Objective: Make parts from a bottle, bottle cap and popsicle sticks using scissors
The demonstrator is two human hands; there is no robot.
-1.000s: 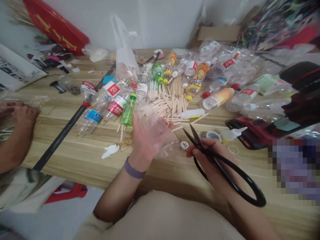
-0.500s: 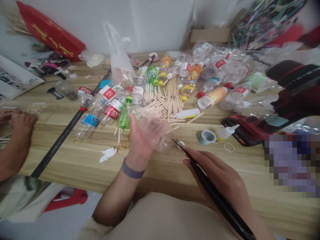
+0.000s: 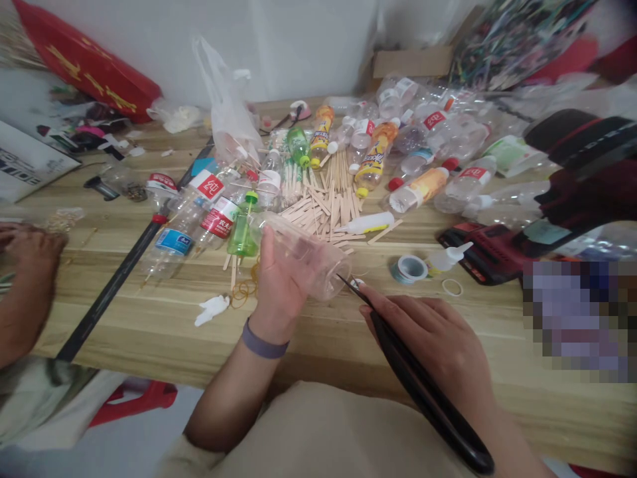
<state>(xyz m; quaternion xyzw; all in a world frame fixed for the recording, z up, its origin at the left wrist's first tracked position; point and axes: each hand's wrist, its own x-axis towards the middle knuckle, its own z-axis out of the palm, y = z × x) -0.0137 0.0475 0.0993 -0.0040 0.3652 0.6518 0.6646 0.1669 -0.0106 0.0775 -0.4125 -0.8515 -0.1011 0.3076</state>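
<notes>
Over table (image 3: 318, 338) | left grip (image 3: 281, 289) clamped on clear bottle (image 3: 318, 262) | right grip (image 3: 435, 342) clamped on scissors (image 3: 418, 378)

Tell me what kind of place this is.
Probably a craft workshop: scissors in the right hand, a heap of flat wooden sticks, and a glue bottle on the wooden table.

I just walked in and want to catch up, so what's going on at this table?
Someone's left hand holds a clear plastic bottle piece, while the right hand holds black scissors with the tips at the piece's near end. Whether they touch it is hard to tell. Loose wooden sticks and many plastic bottles lie beyond on the table. At the left edge are another person's hands.
</notes>
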